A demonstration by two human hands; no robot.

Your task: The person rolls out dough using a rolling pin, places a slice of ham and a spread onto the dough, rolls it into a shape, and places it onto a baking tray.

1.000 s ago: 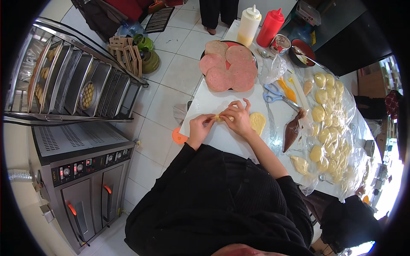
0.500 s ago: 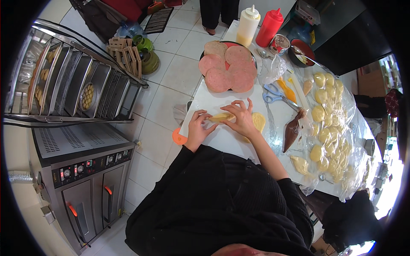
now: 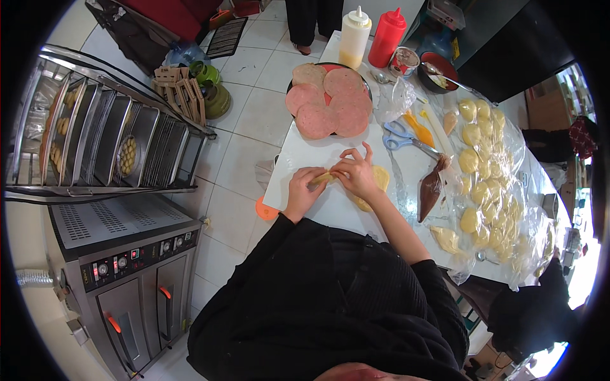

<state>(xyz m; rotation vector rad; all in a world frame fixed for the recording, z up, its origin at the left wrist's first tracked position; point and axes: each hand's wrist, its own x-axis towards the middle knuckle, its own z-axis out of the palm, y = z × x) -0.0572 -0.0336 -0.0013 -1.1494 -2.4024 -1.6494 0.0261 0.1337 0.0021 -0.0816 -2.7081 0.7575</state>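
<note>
A small folded piece of pale yellow dough (image 3: 323,178) is held just above the white tabletop. My left hand (image 3: 305,190) has its fingers closed round the left end of it. At the other end, my right hand (image 3: 357,176) pinches the dough edge between thumb and forefinger, its other fingers raised. Partly covered by my right hand and wrist, a flattened dough piece (image 3: 380,178) lies on the table. Beyond my hands, large round pink meat slices (image 3: 316,120) overlap on a dark-rimmed plate.
Right of my hands lie blue-handled scissors (image 3: 399,136), a brown piping bag (image 3: 430,192) and many dough balls (image 3: 470,160) under plastic. A white squeeze bottle (image 3: 354,39) and a red one (image 3: 387,39) stand behind. At left are a tray rack (image 3: 108,127) and an oven (image 3: 136,273).
My hands have come closer together on the dough, and my left fingers now cover more of it. The view has shifted slightly.
</note>
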